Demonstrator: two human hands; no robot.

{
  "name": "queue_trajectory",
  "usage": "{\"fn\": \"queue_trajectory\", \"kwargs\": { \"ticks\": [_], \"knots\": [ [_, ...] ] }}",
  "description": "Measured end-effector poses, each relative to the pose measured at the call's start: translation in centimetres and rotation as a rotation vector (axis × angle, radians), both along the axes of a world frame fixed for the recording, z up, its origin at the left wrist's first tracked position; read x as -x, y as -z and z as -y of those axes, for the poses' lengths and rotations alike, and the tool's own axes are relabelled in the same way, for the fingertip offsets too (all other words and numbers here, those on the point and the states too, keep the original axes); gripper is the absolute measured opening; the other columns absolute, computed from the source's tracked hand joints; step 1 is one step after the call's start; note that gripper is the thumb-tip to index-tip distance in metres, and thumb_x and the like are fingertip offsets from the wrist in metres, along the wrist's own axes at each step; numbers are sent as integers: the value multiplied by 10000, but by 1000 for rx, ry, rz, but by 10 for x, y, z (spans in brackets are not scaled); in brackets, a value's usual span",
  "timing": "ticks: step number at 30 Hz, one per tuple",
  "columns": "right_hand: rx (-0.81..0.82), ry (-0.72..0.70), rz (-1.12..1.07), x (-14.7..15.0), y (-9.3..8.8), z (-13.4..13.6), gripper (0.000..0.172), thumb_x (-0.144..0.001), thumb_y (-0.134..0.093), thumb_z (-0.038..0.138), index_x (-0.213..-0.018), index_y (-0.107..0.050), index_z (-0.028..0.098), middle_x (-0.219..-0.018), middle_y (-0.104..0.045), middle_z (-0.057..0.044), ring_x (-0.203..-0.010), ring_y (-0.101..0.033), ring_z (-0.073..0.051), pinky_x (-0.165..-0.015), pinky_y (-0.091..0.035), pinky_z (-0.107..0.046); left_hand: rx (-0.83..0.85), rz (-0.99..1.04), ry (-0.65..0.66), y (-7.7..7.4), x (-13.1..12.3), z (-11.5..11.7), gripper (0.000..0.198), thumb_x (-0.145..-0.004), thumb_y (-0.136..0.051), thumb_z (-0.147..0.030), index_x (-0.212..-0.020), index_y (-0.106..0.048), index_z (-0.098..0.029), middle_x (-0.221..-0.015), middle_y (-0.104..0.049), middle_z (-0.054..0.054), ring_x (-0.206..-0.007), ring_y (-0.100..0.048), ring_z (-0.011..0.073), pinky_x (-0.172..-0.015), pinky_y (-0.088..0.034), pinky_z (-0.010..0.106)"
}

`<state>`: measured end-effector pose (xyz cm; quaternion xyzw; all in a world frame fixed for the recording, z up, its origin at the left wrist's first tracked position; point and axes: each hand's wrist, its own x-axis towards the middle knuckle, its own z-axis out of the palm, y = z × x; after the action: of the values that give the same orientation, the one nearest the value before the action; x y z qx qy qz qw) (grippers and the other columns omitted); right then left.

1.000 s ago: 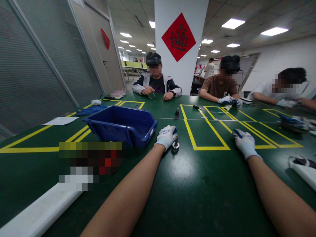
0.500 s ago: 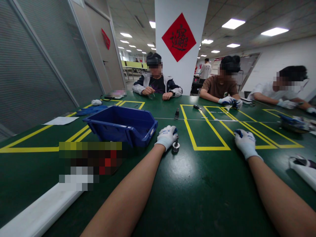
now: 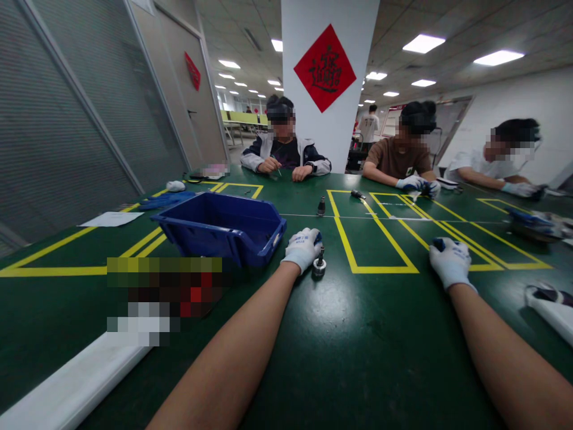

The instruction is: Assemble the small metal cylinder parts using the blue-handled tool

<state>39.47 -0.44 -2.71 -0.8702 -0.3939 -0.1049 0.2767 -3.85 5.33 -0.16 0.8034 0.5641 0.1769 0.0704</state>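
My left hand, in a white work glove with blue palm coating, rests on the green table with its fingers curled inward. Right beside its fingertips stands a small metal part with a round silver base and a thin dark stem; contact between them is unclear. My right hand, gloved alike, lies closed on the table near the yellow tape. Whatever either hand may hold is hidden. Farther off, a dark cylindrical tool part stands upright, and a similar dark part lies on its side.
A blue plastic bin sits left of my left hand. Yellow tape marks rectangles on the table. A paper sheet and blue gloves lie at left. Several people sit across the table.
My right hand has shifted slightly to the right and turned a little. My left hand and the metal part beside it stay where they were. The person at far right has moved.
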Motion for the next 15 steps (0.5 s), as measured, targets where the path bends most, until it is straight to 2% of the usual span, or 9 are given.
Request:
{"fn": "queue_trajectory", "kwargs": {
  "ticks": [3, 6, 9, 12, 15],
  "knots": [
    [-10, 59, 16, -6, 1, 1, 547, -707, -541, 576, -1078, -618, 181, -1114, -448, -193, -1006, -483, -384, -809, -385, -572, 18, -2, -10, -2, 0, 1, 315, -829, -501, -453, -1089, -558, -286, -1097, -552, 57, -971, -546, 216, -818, -428, 320],
    [-57, 126, 64, -8, -2, 6, 489, -705, -544, 565, -1013, -623, 193, -1109, -471, -192, -1001, -476, -395, -808, -357, -602, 17, 5, -9, -2, 0, 1, 308, -828, -501, -454, -1079, -563, -287, -1098, -550, 58, -972, -547, 221, -815, -431, 327],
    [-151, 109, 124, 7, -12, 10, 467, -742, -528, 507, -1093, -582, 204, -1156, -473, -180, -1038, -465, -378, -853, -343, -575, 6, 13, 1, -2, 0, 1, 299, -825, -504, -447, -1071, -565, -288, -1088, -552, 58, -958, -552, 224, -799, -437, 330],
    [-270, -118, 145, 53, -21, 9, 576, -783, -512, 432, -1297, -422, 189, -1240, -446, -158, -1140, -423, -346, -939, -325, -524, -1, 18, 3, -3, 0, 1, 292, -823, -507, -434, -1067, -566, -285, -1082, -554, 57, -947, -557, 224, -794, -440, 330],
    [-412, -432, 84, 127, -20, 0, 637, -766, -543, 337, -1343, -348, 150, -1241, -465, -144, -1145, -442, -293, -988, -344, -459, 6, 30, -4, -3, 0, 1, 294, -820, -516, -433, -1064, -574, -280, -1075, -563, 59, -948, -561, 226, -810, -439, 339]
  ]
}}
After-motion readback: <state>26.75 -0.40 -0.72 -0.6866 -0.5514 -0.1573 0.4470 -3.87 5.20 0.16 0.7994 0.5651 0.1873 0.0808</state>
